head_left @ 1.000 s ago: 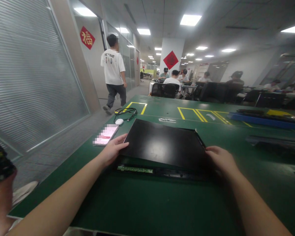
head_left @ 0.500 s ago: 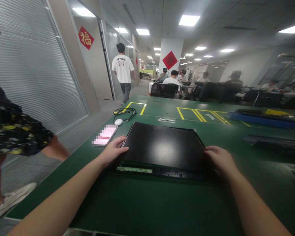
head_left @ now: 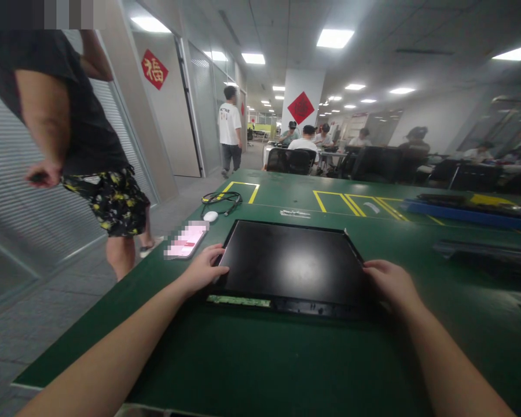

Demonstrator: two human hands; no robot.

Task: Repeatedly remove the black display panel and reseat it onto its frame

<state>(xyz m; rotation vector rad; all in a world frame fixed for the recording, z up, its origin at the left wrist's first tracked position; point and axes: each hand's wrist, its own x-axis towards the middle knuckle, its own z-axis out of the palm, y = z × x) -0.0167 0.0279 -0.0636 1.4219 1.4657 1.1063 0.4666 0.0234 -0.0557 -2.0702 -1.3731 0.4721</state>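
Observation:
A black flat panel [head_left: 289, 263] lies on the green table [head_left: 260, 359] in front of me, in a dark frame with a narrow green circuit strip [head_left: 238, 300] along its near edge. My left hand [head_left: 202, 269] grips the panel's left edge, thumb on top and fingers curled around it. My right hand [head_left: 391, 282] holds the right edge, its fingers tucked under the side.
A phone [head_left: 186, 240], a white mouse [head_left: 211, 216] and a coiled black cable [head_left: 220, 199] lie left of the panel. Blue and dark long parts [head_left: 469, 211] sit at the right. A person in black shirt and patterned shorts [head_left: 82, 139] walks by the table's left edge; others sit farther back.
The panel has come down from a tilted position to nearly flat in its frame. A person has walked forward along the left side; the one in the white shirt has moved farther away.

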